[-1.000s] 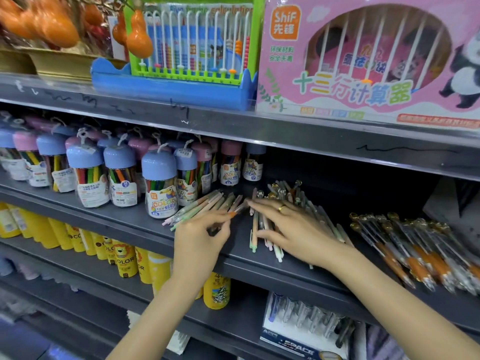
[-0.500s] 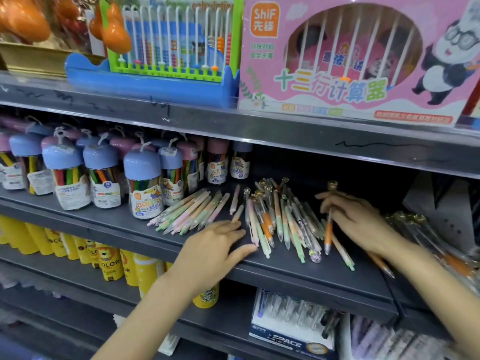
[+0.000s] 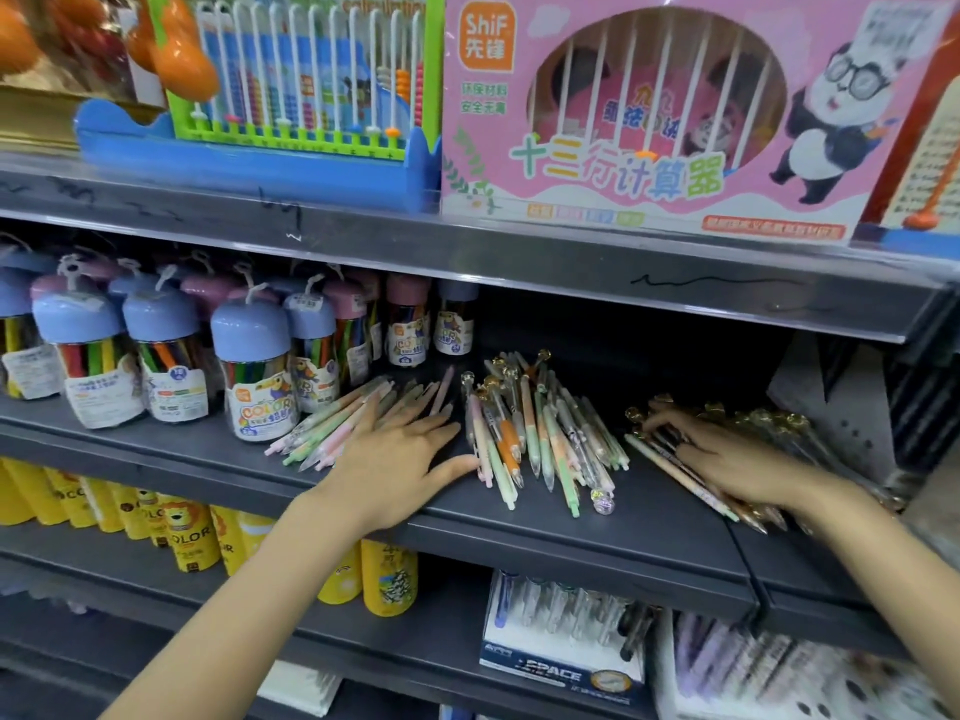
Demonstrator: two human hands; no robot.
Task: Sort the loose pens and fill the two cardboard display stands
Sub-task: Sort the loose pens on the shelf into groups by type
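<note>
head: three pen heaps (image 3: 540, 433), two hands (image 3: 400, 459)

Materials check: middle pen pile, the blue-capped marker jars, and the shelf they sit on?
Middle pen pile: looks like plastic, pastel and orange matte barrels, some clear; gold tops may be metal or plated plastic.
Marker jars: clear glossy plastic bodies showing the markers inside, opaque blue caps, paper-like labels.
Shelf: probably painted metal, dark grey, thin folded front edge.

Bare dark shelf surface (image 3: 597, 532) lay open along the front edge and between the middle heap of pastel and orange pens (image 3: 540, 439) and the gold-topped pen pile (image 3: 727, 459). Blue-capped clear marker jars (image 3: 254, 376) blocked the left, and the grey upper shelf (image 3: 467, 252) limited headroom.
</note>
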